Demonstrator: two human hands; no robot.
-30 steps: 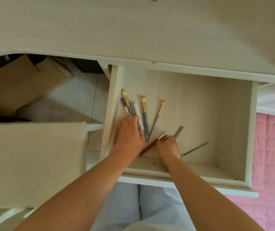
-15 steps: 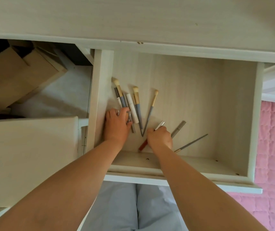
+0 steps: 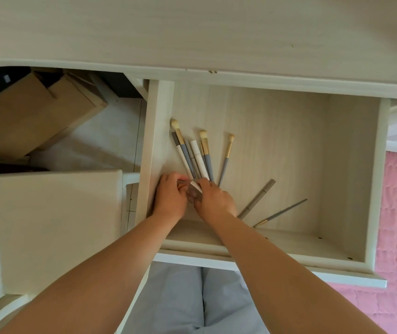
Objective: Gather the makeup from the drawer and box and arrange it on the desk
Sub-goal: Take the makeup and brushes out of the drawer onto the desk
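- Drawer (image 3: 351, 165): we are looking down into a pale wooden drawer pulled out from under the desk (image 3: 192, 32); it is holding brushes and pencils, all lying on its floor toward the left and front.
- Fanned brushes (image 3: 194, 153): a cluster of makeup brushes and slim pens is lying near the drawer's left wall, tips spreading toward the back edge, handles converging toward the front left corner under our hands.
- Single brush (image 3: 226, 157): one thin grey-handled brush with a gold ferrule is lying just to the right of the cluster.
- Grey pencil (image 3: 257, 198): it is lying diagonally near the drawer's front edge, beside our right wrist.
- Thin liner brush (image 3: 281, 213): it is lying diagonally nearer the front edge, apart from the grey pencil.
- Left hand (image 3: 169, 198): we are curling its fingers around the handle ends of the cluster, by the left wall.
- Right hand (image 3: 214, 201): we are pressing it against the left, fingers closing on the same bundle of handles; a white handle is showing between both hands.
- Cardboard boxes (image 3: 31, 112): they are sitting on the floor to the left; contents are hidden.
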